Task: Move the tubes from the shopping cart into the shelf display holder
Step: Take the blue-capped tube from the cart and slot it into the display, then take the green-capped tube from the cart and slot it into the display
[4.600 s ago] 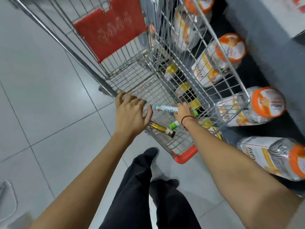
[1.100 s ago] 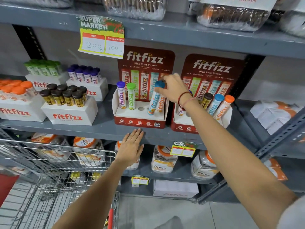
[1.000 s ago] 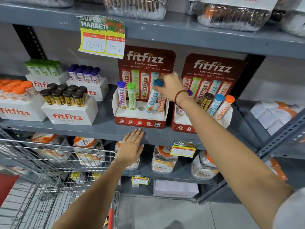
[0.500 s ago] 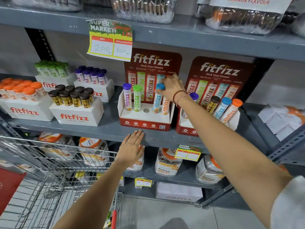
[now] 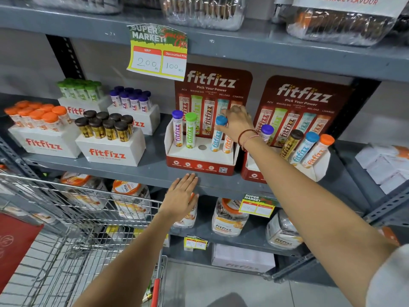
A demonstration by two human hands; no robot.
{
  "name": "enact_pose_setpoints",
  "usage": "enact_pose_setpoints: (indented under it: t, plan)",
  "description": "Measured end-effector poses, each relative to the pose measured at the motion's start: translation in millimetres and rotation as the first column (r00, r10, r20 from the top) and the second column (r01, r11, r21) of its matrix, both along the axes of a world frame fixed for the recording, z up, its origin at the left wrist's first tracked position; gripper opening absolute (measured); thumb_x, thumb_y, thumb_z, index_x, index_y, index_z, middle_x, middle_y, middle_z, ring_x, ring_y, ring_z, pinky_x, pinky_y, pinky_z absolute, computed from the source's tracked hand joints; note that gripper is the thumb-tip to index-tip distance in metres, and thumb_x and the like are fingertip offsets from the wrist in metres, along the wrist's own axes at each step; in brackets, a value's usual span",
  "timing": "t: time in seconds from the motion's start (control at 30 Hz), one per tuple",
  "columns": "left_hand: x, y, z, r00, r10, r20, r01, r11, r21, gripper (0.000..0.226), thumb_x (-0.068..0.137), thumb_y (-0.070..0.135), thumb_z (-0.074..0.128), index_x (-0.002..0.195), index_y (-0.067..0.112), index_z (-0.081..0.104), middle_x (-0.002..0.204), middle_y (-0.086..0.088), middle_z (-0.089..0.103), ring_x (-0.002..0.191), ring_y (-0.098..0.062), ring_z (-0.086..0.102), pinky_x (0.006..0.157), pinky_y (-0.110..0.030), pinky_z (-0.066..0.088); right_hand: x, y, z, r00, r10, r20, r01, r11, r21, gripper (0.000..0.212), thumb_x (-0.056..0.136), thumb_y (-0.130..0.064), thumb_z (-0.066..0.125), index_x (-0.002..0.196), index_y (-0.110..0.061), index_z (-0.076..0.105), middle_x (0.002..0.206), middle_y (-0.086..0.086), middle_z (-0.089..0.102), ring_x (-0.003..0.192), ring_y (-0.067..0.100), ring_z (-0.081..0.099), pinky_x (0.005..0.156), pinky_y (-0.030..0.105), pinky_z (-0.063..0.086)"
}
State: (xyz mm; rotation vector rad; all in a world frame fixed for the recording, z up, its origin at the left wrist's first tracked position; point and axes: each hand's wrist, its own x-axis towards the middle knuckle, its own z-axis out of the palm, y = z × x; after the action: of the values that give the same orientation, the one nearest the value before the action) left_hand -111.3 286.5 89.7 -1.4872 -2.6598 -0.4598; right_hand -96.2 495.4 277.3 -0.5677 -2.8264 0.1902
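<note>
Tubes are mostly sorted already on the red display holder [image 5: 200,167] sitting on the grey shelf [image 5: 152,171], so that holder is the reference point for everything else. Standing in its slots from one end: a purple-capped tube [image 5: 177,127], a green-capped tube [image 5: 190,129], then an empty hole, then the blue-capped tube [image 5: 218,136] and an orange tube [image 5: 227,144] that's half hidden behind the person's wrist. The right hand [image 5: 238,124] is up at the blue-capped tube, fingers curled loosely around its cap; whether that grip is actually pinching the cap or just resting against it can't be told from this angle. The tube itself is upright and seated in its slot. The left hand [image 5: 181,197] is below the holder, flat with fingers spread, fingertips up at the front edge of the shelf, holding nothing. Right of the holder is a second red holder [image 5: 252,173] with purple, brown, blue and orange capped tubes leaning in it. Left of the holder sit white fitfizz boxes [image 5: 110,151] packed with brown, orange, green and purple capped tubes. Down and left of it, the wire shopping cart [image 5: 84,218] is parked against the shelving, and a yellow price tag [image 5: 158,58] hangs above.
</note>
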Motion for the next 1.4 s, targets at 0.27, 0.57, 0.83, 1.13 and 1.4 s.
enact_pose_setpoints:
  t: [0.27,0.57,0.83,1.13,1.4]
  plan:
    - [-6,-39,22,0.984,0.165,0.068,-0.174,0.972,0.157,0.052,0.089,0.033,0.04,0.129,0.001,0.048,0.134,-0.02,0.05,0.127,-0.033,0.042,0.099,-0.049,0.035,31,-36,-37,0.915,0.048,-0.4,-0.062,0.998,-0.023,0.03,0.085,-0.018,0.062,0.111,-0.004,0.065,0.11,0.018,0.064,0.109,0.035,0.052,0.096,0.038,0.04]
    - [10,-151,7,0.894,0.417,0.165,-0.446,0.865,0.229,0.038,0.089,0.023,0.046,0.123,0.006,0.053,0.119,-0.016,0.059,0.106,-0.032,0.053,0.088,-0.043,0.043,35,-140,-121,0.931,0.231,-0.283,-0.293,0.936,-0.198,0.022,0.085,-0.014,0.061,0.103,-0.003,0.067,0.103,0.017,0.065,0.105,0.034,0.054,0.097,0.033,0.034]
    - [63,-241,-40,0.698,0.648,0.305,-0.7,0.707,0.101,0.035,0.088,0.021,0.048,0.117,0.002,0.058,0.11,-0.021,0.063,0.1,-0.037,0.056,0.081,-0.044,0.046,26,-233,-205,0.856,0.517,0.005,-0.482,0.801,-0.355,0.023,0.086,-0.013,0.059,0.104,-0.003,0.068,0.107,0.017,0.066,0.106,0.034,0.055,0.094,0.037,0.043]
    - [95,-272,-90,0.591,0.756,0.283,-0.763,0.637,-0.109,0.033,0.093,0.025,0.046,0.117,0.006,0.057,0.112,-0.017,0.062,0.108,-0.036,0.052,0.084,-0.049,0.042,7,-301,-324,0.472,0.687,0.553,-0.525,0.723,-0.45,0.021,0.089,-0.011,0.058,0.108,-0.005,0.064,0.112,0.015,0.064,0.105,0.03,0.06,0.087,0.034,0.051]
    - [94,-266,-101,0.576,0.789,0.215,-0.777,0.61,-0.156,0.035,0.091,0.031,0.042,0.108,0.008,0.063,0.102,-0.011,0.067,0.102,-0.03,0.054,0.072,-0.045,0.05,-29,-290,-409,0.552,0.307,0.775,-0.148,0.951,-0.272,0.031,0.091,-0.02,0.057,0.115,0.0,0.06,0.113,0.017,0.067,0.101,0.031,0.065,0.079,0.035,0.055]
